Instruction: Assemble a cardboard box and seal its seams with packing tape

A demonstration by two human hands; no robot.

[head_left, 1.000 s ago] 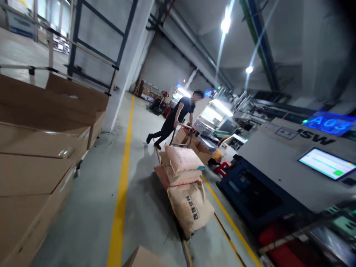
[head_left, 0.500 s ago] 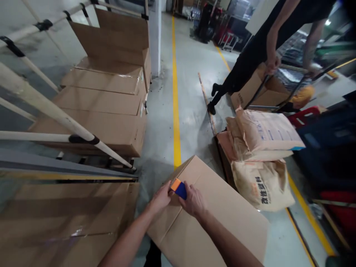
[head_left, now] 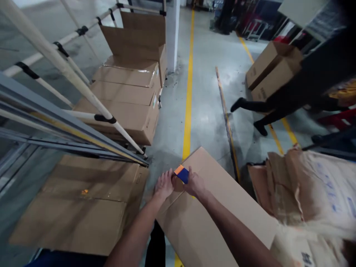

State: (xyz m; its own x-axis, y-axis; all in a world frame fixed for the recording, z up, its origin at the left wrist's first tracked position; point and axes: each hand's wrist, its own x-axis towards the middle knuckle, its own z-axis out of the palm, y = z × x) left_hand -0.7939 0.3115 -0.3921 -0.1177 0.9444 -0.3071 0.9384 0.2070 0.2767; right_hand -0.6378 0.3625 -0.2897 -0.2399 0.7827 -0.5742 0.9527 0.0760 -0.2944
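Note:
A closed cardboard box (head_left: pixel 222 207) stands tilted across the lower middle of the view, a seam running over its top. My right hand (head_left: pixel 194 183) is closed around an orange-and-blue tape dispenser (head_left: pixel 182 173), held against the box top near its far left edge. Beside it, my left hand (head_left: pixel 164 184) rests at the box's left edge, fingers stretched out and close to the dispenser. Something brown and rounded between the hands is partly hidden, and I cannot make out whether it is tape.
Cartons (head_left: pixel 122 100) lie on a cart with white pipe rails (head_left: pixel 83 81) at left; another flat carton (head_left: pixel 86 200) is nearer. Stacked paper sacks (head_left: pixel 314 185) stand at right. A person in dark clothes (head_left: pixel 300 89) strides behind them, near open boxes (head_left: pixel 267 66).
My view has swung right and down. The person at right has moved away from the trolley handle shown earlier. Both hands stay at the box edge, the left fingers now more spread.

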